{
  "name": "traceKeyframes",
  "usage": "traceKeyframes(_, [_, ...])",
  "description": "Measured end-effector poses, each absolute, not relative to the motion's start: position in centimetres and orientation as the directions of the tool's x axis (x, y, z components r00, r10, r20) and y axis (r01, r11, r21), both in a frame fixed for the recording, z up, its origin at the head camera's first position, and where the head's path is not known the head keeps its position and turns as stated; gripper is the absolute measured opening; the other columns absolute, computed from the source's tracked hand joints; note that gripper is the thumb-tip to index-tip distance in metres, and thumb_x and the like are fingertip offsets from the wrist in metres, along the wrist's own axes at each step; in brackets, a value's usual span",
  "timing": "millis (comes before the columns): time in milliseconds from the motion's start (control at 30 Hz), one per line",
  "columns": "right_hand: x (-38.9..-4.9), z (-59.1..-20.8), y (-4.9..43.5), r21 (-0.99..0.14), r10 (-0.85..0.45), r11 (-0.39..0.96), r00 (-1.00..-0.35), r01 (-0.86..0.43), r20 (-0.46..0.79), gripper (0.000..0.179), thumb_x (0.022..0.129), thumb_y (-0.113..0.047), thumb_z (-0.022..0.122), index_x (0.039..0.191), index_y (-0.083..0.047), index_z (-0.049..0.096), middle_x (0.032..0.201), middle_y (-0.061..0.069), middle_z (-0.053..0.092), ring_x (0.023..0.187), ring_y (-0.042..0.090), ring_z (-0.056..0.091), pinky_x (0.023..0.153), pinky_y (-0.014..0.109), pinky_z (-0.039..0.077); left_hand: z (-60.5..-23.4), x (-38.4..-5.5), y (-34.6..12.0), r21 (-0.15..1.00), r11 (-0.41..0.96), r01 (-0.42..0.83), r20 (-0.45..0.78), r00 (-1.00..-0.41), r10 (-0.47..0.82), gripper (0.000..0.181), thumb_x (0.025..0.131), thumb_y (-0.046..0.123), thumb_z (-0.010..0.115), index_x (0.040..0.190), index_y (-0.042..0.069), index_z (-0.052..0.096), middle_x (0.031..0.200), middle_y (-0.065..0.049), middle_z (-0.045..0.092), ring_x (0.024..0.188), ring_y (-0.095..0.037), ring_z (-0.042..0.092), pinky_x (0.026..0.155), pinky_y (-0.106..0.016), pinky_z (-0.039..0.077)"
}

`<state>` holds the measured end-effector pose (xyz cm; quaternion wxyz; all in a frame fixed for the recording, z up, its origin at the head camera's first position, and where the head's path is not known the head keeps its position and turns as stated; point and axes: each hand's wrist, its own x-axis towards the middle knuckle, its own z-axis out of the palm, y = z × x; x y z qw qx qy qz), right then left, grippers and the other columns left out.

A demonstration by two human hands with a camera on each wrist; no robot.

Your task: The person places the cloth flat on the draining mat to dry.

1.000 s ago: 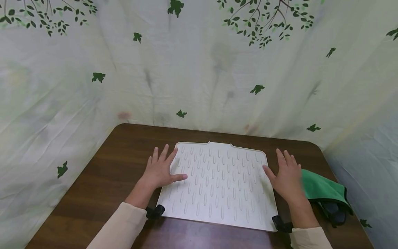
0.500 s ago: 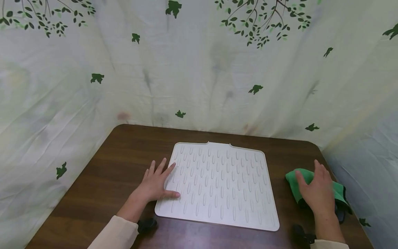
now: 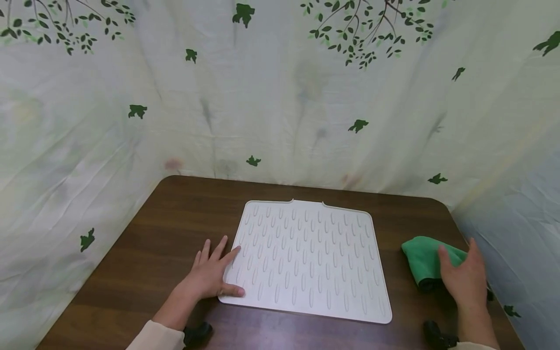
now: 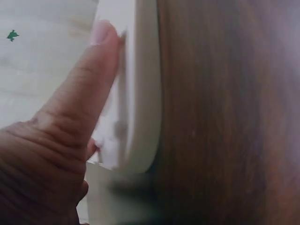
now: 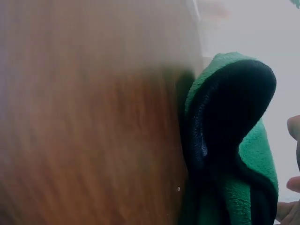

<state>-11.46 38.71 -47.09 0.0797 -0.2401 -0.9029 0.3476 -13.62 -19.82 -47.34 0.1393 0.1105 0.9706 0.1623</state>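
A white draining mat with rows of raised ridges lies flat on the brown table. My left hand is at its near left corner, fingers spread and thumb over the mat. The left wrist view shows the thumb extended along the raised rim of the mat. To the right, a folded green cloth with black edging sits near the table's side. My right hand is at the cloth's right part, thumb and fingers apart. The right wrist view shows the cloth bunched up, fingertips beside it.
The wooden table has rounded far corners. A pale curtain with printed leaves hangs behind it and along both sides. Black camera mounts sit at my wrists. Something dark shows behind my right wrist.
My right hand has moved right, from the mat's edge to the green cloth. The left hand has slid down along the mat's left side towards its near corner. The mat stays nearly in place.
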Motion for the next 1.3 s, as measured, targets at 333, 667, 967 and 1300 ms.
traceKeyframes(333, [-11.8, -48.2, 39.2, -0.587, 0.44, 0.682, -0.886, 0.437, -0.149, 0.106, 0.1, -0.062, 0.045, 0.16, 0.003, -0.014, 0.165, 0.037, -0.007, 0.149, 0.061, 0.005, 0.112, 0.081, 0.014, -46.8, -12.2, -20.1, 0.38, 0.92, 0.102, -0.251, -0.945, 0.208, 0.119, 0.059, 0.065, 0.089, 0.158, 0.022, 0.039, 0.17, -0.024, 0.012, 0.151, -0.063, -0.001, 0.116, -0.079, 0.008])
traceKeyframes(667, [-11.4, -48.8, 38.0, -0.497, 0.43, 0.691, -0.852, 0.524, -0.3, 0.135, 0.081, -0.076, 0.066, 0.161, -0.004, -0.016, 0.16, 0.039, -0.02, 0.142, 0.07, -0.019, 0.092, 0.094, -0.01, -47.4, -12.3, -20.4, 0.387, 0.919, 0.07, -0.269, -0.945, 0.186, 0.119, 0.06, 0.068, 0.085, 0.16, 0.027, 0.036, 0.17, -0.025, 0.011, 0.15, -0.064, 0.0, 0.115, -0.08, 0.008])
traceKeyframes(967, [-11.5, -48.6, 38.1, -0.467, 0.371, 0.747, -0.879, 0.473, -0.299, 0.135, 0.082, -0.068, 0.072, 0.16, 0.001, -0.015, 0.158, 0.046, -0.002, 0.14, 0.073, 0.001, 0.099, 0.092, 0.006, -47.7, -12.2, -20.6, 0.382, 0.921, 0.079, -0.258, -0.948, 0.188, 0.119, 0.06, 0.069, 0.085, 0.16, 0.028, 0.036, 0.169, -0.025, 0.014, 0.15, -0.064, 0.002, 0.115, -0.08, 0.01])
traceKeyframes(1300, [-10.9, -48.1, 38.2, -0.404, 0.233, 0.868, -0.956, 0.287, -0.177, 0.113, 0.091, -0.06, 0.067, 0.159, 0.009, 0.006, 0.15, 0.046, 0.029, 0.127, 0.066, 0.04, 0.095, 0.076, 0.041, -48.2, -12.0, -20.7, 0.368, 0.927, 0.076, -0.234, -0.957, 0.171, 0.121, 0.057, 0.072, 0.083, 0.159, 0.031, 0.035, 0.17, -0.022, 0.015, 0.15, -0.063, 0.004, 0.116, -0.079, 0.009])
